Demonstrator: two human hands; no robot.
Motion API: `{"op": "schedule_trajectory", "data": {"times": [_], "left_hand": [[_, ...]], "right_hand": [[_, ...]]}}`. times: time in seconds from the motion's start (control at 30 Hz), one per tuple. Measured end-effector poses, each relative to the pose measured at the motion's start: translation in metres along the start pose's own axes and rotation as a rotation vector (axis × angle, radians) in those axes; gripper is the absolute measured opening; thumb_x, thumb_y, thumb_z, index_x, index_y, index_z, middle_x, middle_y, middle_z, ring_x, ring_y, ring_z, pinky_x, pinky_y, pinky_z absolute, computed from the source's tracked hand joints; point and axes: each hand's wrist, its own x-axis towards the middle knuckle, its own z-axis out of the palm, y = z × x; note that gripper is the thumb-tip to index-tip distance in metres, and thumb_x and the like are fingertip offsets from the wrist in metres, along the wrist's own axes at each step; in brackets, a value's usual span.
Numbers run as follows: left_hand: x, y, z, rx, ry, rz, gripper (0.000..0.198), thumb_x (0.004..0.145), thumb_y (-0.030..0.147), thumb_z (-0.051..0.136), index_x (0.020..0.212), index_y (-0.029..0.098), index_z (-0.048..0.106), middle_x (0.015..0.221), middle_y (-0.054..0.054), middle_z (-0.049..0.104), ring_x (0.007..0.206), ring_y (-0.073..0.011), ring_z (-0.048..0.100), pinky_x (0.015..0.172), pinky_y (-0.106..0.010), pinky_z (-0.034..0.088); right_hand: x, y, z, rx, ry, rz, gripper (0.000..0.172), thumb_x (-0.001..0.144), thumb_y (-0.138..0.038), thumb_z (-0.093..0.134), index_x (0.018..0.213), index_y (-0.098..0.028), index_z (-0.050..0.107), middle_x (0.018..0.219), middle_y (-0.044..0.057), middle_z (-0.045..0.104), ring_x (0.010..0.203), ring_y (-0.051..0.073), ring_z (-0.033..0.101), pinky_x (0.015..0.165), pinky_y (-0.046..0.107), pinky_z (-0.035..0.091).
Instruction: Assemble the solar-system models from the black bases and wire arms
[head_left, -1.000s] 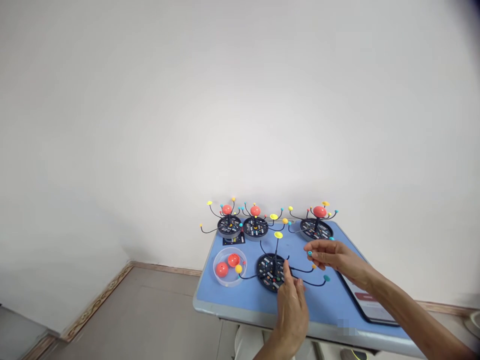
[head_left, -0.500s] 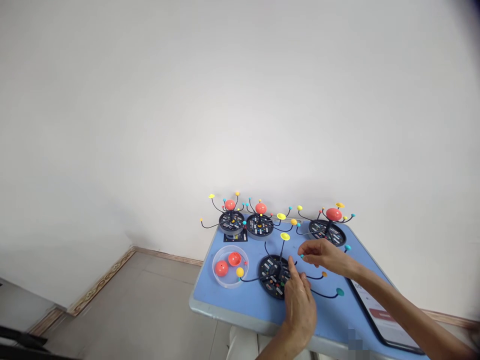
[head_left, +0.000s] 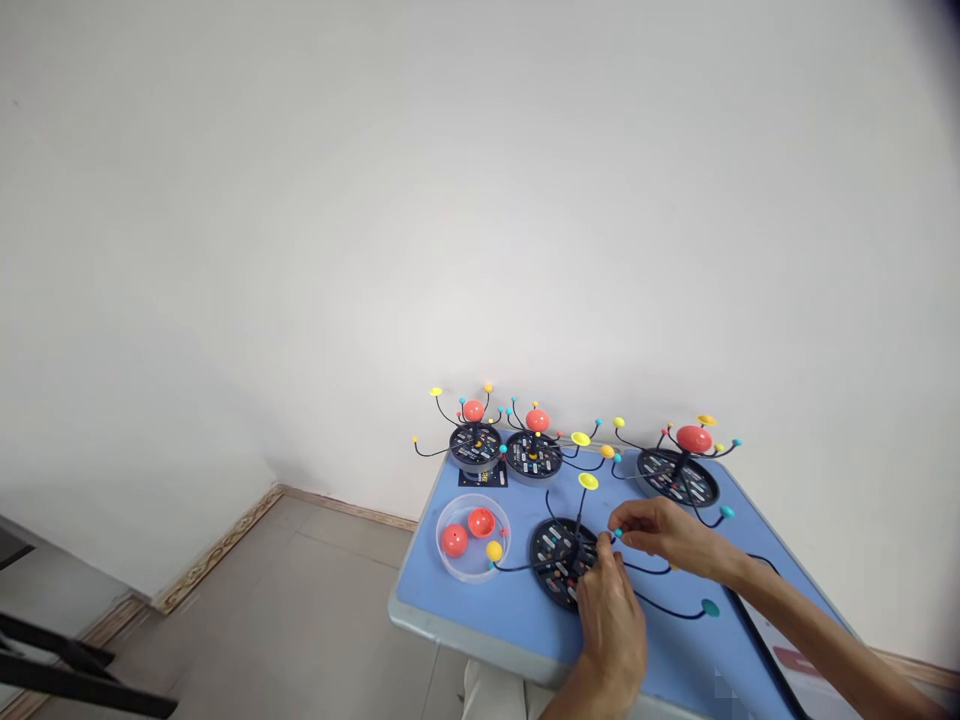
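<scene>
In front of me stands a solar system model with a round black base (head_left: 553, 575) and thin curved black arms. Some arms carry coloured planets, among them a yellow disc (head_left: 588, 481), an orange ball (head_left: 493, 551) and a teal disc (head_left: 710, 608). My left hand (head_left: 613, 610) covers the right part of the base, its fingertips closed around a short black arm. Between the thumb and fingers of my right hand (head_left: 664, 532) is a small blue ball (head_left: 617, 534), at that arm's tip. Whether the ball sits on the tip is too small to tell.
A clear round dish (head_left: 442, 562) at the left holds red half-shells (head_left: 481, 522) and a tiny red ball. Behind stand three similar models with red suns (head_left: 473, 411), one on a black printed card (head_left: 491, 474). A tablet (head_left: 780, 640) lies under my right forearm.
My right hand has brought the small blue ball down to the arm beside my left fingertips. My left index finger, stretched out before, has drawn in to the arm. The view has shifted slightly.
</scene>
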Motion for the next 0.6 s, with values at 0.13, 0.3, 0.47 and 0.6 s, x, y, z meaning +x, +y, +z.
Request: {"op": "schedule_trajectory", "data": {"times": [0.13,0.3,0.47,0.6], "left_hand": [[0.0032,0.0026,-0.0054,0.015,-0.02,0.003,0.045,0.094,0.012,0.034,0.13,0.011,0.061,0.091,-0.021,0.076,0.086,-0.0304,0.074,0.074,-0.034,0.055],[0.0054,0.004,-0.0099,0.036,-0.043,0.043,0.045,0.094,0.007,0.034,0.128,0.011,0.063,0.092,-0.021,0.076,0.089,-0.0322,0.074,0.077,-0.037,0.055],[0.0044,0.0008,-0.0084,0.029,-0.036,0.071,0.045,0.095,0.007,0.034,0.129,0.013,0.062,0.096,-0.019,0.076,0.088,-0.0315,0.074,0.076,-0.036,0.055],[0.004,-0.0002,-0.008,0.018,-0.035,0.07,0.043,0.095,0.007,0.037,0.129,0.014,0.062,0.096,-0.018,0.076,0.087,-0.0302,0.074,0.074,-0.034,0.055]], "right_hand": [[-0.001,-0.0001,0.0007,-0.033,0.013,-0.005,0.018,0.07,-0.027,0.058,0.078,-0.018,0.072,0.054,-0.004,0.053,0.052,0.012,0.043,0.05,0.026,0.035],[0.0003,0.0034,0.0023,-0.089,0.038,-0.033,0.02,0.073,-0.031,0.057,0.079,-0.019,0.072,0.062,-0.001,0.061,0.056,0.014,0.048,0.054,0.027,0.038],[0.0016,0.004,0.0021,-0.173,0.045,-0.07,0.019,0.077,-0.029,0.056,0.081,-0.02,0.073,0.067,0.0,0.063,0.059,0.015,0.052,0.056,0.028,0.042],[-0.0005,0.0018,0.0029,-0.268,0.065,-0.116,0.02,0.081,-0.025,0.053,0.082,-0.02,0.073,0.069,0.002,0.064,0.06,0.016,0.054,0.058,0.028,0.043]]}}
